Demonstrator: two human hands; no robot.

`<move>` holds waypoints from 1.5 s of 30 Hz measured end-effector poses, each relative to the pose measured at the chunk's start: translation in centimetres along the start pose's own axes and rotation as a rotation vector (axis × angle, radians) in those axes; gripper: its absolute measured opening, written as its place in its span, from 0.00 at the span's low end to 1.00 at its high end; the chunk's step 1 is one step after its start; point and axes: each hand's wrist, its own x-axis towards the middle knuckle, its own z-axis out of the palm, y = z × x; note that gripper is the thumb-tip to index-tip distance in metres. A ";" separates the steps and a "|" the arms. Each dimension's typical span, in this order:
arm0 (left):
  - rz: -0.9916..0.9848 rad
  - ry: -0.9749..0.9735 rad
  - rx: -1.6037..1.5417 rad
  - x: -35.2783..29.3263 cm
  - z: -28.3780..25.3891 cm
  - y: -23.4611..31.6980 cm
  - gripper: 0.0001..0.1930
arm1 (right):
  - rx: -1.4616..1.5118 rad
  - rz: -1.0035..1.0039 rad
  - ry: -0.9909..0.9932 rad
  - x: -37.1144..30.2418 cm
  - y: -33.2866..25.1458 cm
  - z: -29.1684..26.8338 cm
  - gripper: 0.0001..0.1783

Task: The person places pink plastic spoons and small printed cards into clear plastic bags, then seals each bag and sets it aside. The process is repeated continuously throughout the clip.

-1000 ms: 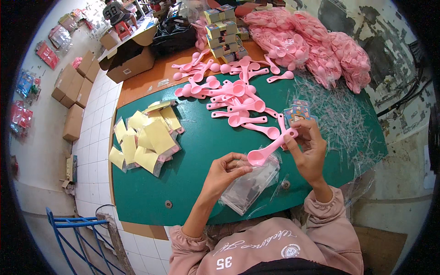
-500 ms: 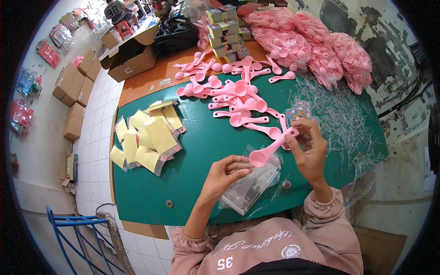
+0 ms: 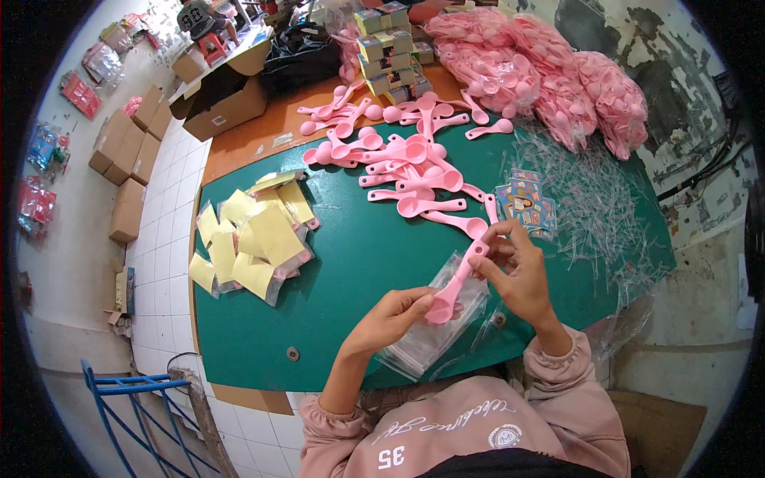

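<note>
Filled packets (image 3: 275, 237) piled; loose spoons (image 3: 430, 182) remain. Right hand (image 3: 516, 275) pinches pink spoon (image 3: 457, 285); left hand (image 3: 389, 320) half-curled at bowl, hold unclear.

Blue metal frame (image 3: 142, 389) lower left; open cardboard box (image 3: 231, 115) beside black bag (image 3: 301, 60); person (image 3: 198, 22) on red stool (image 3: 211, 48) beyond.

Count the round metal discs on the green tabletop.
2. One metal disc is near the front edge, left of the left hand; the other is just right of the clear bags. More may be hidden under things.
</note>
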 end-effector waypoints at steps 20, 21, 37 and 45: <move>0.156 0.329 -0.219 0.8 0.9 0.2 0.20 | -1.031 -0.010 0.337 5.7 11.0 -10.1 0.24; 0.181 0.302 -0.187 1.0 1.1 0.2 0.20 | -0.979 -0.064 0.354 5.5 11.9 -10.8 0.22; 0.089 0.280 -0.130 1.5 1.6 0.8 0.15 | -0.325 -0.063 -0.041 2.2 -4.5 -6.1 0.14; 0.149 0.245 0.166 1.6 2.0 0.9 0.14 | -0.543 -0.357 -0.404 2.3 -5.4 -5.6 0.15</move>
